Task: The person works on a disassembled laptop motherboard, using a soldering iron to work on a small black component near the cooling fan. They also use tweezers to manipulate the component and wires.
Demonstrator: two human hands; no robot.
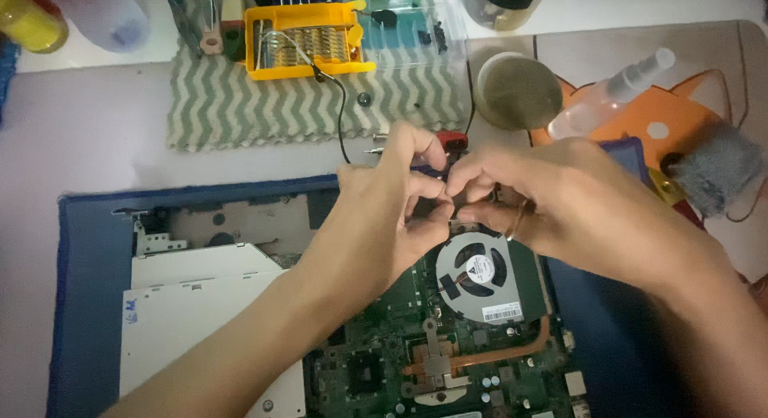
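Meeting point: both hands come together over the rear edge of the opened laptop [240, 226], just above the cooling fan [478, 276].
Left hand [384, 206]: fingers curled and pinched together near the fingertips of the other hand; what they pinch is too small and hidden to tell.
Right hand [544, 198]: fingers bent inward and closed, tips touching or almost touching the left hand's; a ring shows on one finger; whether it clamps anything cannot be told.
Laptop: lies open on a blue mat [88, 290], green circuit board [376, 362] exposed, copper heat pipe [512, 354] running from the fan toward the lower middle, pale drive cover [192, 306] on the left.
Far edge: a red-capped tool [453, 140] and a black cable [344, 114] lie just beyond the hands, two small screws [376, 143] beside them.
Behind: a zigzag-striped cloth [240, 106] carries a yellow holder [308, 38] and a clear plastic box [416, 30].
Right side: a round lid [518, 90], a clear spray bottle [612, 94] and a grey fuzzy object [716, 166] crowd an orange-patterned mat [680, 118].
Open room: bare tabletop [80, 138] to the left, between cloth and blue mat.
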